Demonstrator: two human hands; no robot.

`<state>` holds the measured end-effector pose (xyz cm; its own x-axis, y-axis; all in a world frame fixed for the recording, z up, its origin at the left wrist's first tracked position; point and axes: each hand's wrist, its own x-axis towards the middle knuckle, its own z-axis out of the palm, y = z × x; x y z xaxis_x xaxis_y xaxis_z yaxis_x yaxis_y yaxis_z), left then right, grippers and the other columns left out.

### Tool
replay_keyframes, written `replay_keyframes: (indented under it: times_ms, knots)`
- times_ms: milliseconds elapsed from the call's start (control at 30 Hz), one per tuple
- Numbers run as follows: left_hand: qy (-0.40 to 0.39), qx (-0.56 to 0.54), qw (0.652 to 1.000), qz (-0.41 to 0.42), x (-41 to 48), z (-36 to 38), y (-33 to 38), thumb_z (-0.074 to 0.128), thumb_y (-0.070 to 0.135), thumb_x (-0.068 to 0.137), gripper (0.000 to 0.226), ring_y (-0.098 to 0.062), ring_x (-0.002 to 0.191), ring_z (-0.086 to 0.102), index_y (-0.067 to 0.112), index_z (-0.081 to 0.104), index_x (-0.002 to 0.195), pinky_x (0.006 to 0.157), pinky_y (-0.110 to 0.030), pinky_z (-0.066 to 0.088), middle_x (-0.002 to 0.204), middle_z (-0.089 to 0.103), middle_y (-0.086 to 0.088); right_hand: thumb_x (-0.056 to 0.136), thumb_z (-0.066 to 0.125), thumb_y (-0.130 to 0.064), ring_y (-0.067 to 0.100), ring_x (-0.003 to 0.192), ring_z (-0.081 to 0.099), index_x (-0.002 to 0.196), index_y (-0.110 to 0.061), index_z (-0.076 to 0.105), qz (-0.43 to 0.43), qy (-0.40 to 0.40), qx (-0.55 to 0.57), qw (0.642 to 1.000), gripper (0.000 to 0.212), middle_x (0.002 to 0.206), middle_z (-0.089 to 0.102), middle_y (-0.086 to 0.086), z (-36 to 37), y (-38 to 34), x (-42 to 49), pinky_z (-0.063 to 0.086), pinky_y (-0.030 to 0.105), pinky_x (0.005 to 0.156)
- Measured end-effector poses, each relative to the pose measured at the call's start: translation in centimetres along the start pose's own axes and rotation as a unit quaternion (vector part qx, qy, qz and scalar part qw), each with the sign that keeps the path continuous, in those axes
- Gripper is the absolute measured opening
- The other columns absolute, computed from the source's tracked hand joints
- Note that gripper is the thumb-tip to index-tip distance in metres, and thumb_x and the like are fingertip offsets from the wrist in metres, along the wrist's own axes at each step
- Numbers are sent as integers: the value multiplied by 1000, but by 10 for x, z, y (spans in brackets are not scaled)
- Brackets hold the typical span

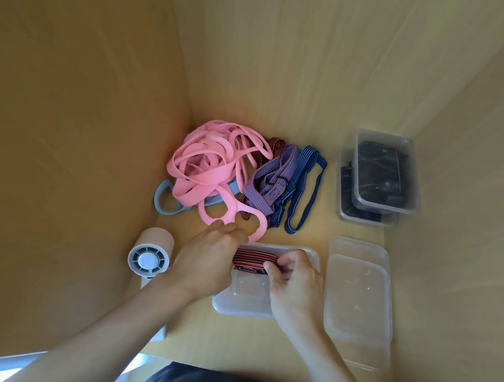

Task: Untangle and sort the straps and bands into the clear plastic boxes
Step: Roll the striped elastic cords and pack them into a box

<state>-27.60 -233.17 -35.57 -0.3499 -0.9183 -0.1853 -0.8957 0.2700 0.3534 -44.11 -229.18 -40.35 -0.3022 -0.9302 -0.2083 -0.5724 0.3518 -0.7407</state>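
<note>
The person stood at the desk (327, 80) with both hands over the near box (239, 302). Between them was a red band (255, 256), folded flat into a short bundle and held just above the far end of the box, or touching it; I couldn't tell which. The left hand (211, 252) had its fingers curled round the band's left end, and the right hand (294, 280) pinched the right end, fingers bent over the top and thumb underneath.

To my eye this was the packing step for one sorted piece, which was clear of the tangle, folded and about to go in. The rest of the box looked bare.

Most of the job remained. Beyond the hands sat the pile, with pink bands (207, 164) looped over a grey band (163, 201), striped straps (274, 178) knotted beside them, and a blue band (305, 192) lying at the right edge. At the far right, stacked boxes (385, 175) already held dark straps, and an empty box (355, 301) waited just right of the one in use. A small fan (149, 257) lay near the left wrist.

The next move would probably be to press the fold down so it lay flat and didn't spring open, let go, then reach for a loose loop. The blue band seemed the easiest pick, being least caught up.
</note>
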Motion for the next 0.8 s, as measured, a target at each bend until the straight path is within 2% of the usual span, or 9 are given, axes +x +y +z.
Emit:
replay_keyframes:
  times_ms: [133,200,267,367,500,567,700,767,800]
  knots:
    - [-13,-4,1000,-5,-1,2,1,55,1,82,42,-21,113,48,19,53,120,74,-28,35,116,55,1,89,73,-31,10,74,63,89,-24,53,-4,-17,-21,1000,21,87,66,-5,-1,0,1,51,30,73]
    - [-28,-2,1000,-10,1,1,4,53,1,82,44,-22,114,51,19,52,122,76,-30,40,117,57,0,91,70,-31,16,79,63,92,-22,53,-14,-26,-36,999,19,88,66,-3,-4,-3,2,50,32,74]
    - [-43,9,999,-10,3,1,6,53,1,81,46,-25,112,56,20,53,122,78,-36,47,116,61,-2,93,67,-30,22,85,62,96,-17,55,-37,-36,-65,997,18,88,67,0,-9,-7,2,48,34,74]
    - [-56,20,998,-11,7,1,8,54,0,79,43,-28,105,61,19,56,117,74,-37,48,112,64,-3,96,64,-30,26,89,63,102,-12,57,-85,-65,-129,986,19,91,67,4,-17,-15,4,45,35,73]
    - [-56,22,998,-12,7,1,9,54,-2,78,42,-29,102,61,18,57,115,70,-33,42,111,65,-4,93,66,-19,25,102,62,109,-10,59,-130,-130,-151,971,19,101,47,-3,-32,-12,10,49,36,88]
    - [-53,19,998,-10,8,1,10,54,-2,77,43,-29,102,62,18,58,115,71,-34,44,111,65,-4,93,64,-12,24,106,62,112,-13,60,-142,-157,-163,964,20,107,49,-3,-38,-8,14,48,36,92]
    - [-58,16,998,-2,11,1,5,56,1,76,43,-31,101,63,20,61,114,74,-37,49,108,68,-4,84,71,-4,26,105,57,98,-13,64,-211,-116,-202,949,18,105,58,2,-35,0,18,47,32,81]
    - [-59,14,998,4,12,0,3,57,3,77,40,-31,100,63,22,62,112,73,-37,50,105,69,-4,71,82,-7,27,100,53,94,-16,66,-257,-67,-247,932,29,106,53,1,-36,-1,19,46,34,79]
    - [-60,13,998,7,12,0,3,57,4,77,40,-31,100,63,23,62,111,74,-38,50,105,69,-4,65,86,-11,28,102,52,98,-17,67,-271,-43,-261,925,39,111,52,2,-38,-2,20,47,37,83]
